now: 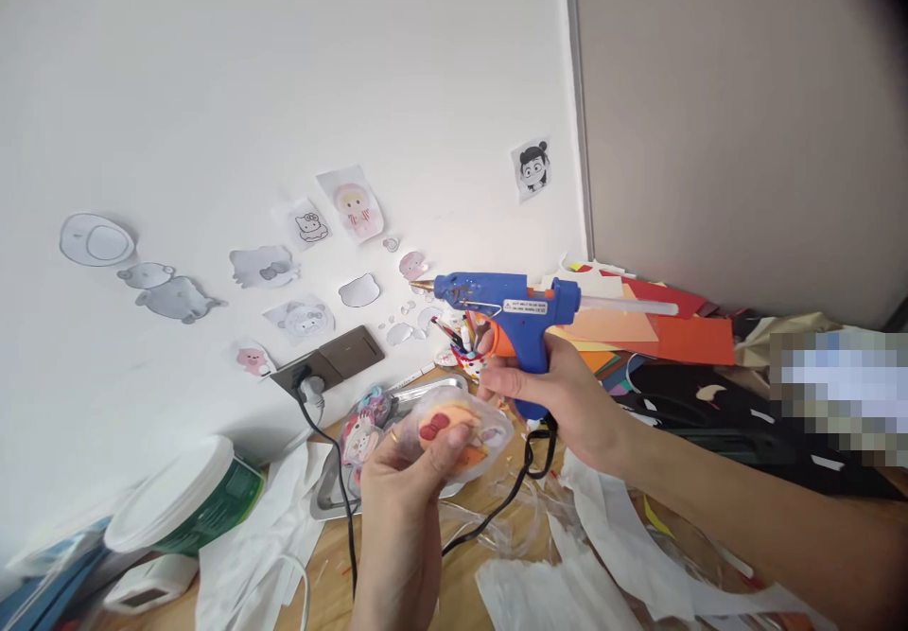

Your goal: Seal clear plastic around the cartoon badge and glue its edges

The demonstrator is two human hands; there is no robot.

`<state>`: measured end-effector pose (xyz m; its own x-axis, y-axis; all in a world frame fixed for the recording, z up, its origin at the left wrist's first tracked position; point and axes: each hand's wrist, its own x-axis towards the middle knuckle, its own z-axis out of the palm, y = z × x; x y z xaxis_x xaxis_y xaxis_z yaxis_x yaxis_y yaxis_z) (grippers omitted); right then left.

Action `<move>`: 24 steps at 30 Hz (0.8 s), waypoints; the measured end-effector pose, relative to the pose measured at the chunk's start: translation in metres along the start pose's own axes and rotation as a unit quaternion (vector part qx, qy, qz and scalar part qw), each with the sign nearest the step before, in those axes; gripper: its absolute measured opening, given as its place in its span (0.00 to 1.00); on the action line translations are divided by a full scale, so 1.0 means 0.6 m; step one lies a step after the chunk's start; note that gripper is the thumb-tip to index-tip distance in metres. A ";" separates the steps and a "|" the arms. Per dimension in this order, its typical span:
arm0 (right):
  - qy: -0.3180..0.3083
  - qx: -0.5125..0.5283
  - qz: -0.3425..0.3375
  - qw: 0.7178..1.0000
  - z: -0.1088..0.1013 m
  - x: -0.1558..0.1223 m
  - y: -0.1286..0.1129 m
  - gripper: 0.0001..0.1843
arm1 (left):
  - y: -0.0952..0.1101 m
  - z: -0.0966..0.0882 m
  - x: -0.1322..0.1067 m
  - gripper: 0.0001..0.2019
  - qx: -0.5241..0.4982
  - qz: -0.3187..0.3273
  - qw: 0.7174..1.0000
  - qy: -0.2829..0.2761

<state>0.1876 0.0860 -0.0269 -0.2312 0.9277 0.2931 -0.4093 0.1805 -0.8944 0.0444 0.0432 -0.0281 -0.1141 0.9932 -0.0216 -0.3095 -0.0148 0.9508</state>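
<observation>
In my right hand (567,390) is a blue hot glue gun (489,292), gripped by its handle. Its metal nozzle points left, and a clear glue stick (631,306) sticks out of the back. My left hand (418,480) pinches a clear-edged craft piece (454,418) with an orange shape and a red bow on it, thumb on top. The piece sits just left of and below the glue gun's handle. From the handle's base a black cord (489,517) hangs down toward the table.
Behind my left hand lies a metal tray (330,499) with colourful cutouts. A pen cup (472,361) stands near the wall. Coloured paper (695,340) is piled at right, and a white-lidded tub (177,494) stands at left. A plug (310,387) fills one wall socket. Paper scraps (553,584) cover the front.
</observation>
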 end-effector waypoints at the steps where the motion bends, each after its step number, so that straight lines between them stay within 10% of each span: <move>1: -0.002 0.000 0.006 1.000 0.000 0.001 -0.001 0.13 | 0.001 -0.002 0.000 0.05 0.004 -0.004 1.000 0.011; 7: -0.033 -0.092 0.004 0.995 0.000 0.000 0.000 0.12 | 0.005 0.000 0.001 0.11 0.043 -0.012 0.999 0.020; 18: 0.106 -0.001 0.043 0.993 0.013 -0.009 0.001 0.12 | -0.002 0.006 -0.006 0.11 -0.005 0.020 0.999 0.026; 24: 0.049 -0.023 0.074 0.996 0.007 -0.007 0.002 0.13 | 0.000 -0.001 -0.006 0.07 -0.046 0.053 0.996 0.052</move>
<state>0.1846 0.0809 -0.0278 -0.1980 0.9721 0.1255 -0.3362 0.0530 -0.9403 0.0444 0.0393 -0.0280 -0.2463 0.9683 0.0406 -0.3762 -0.1341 0.9168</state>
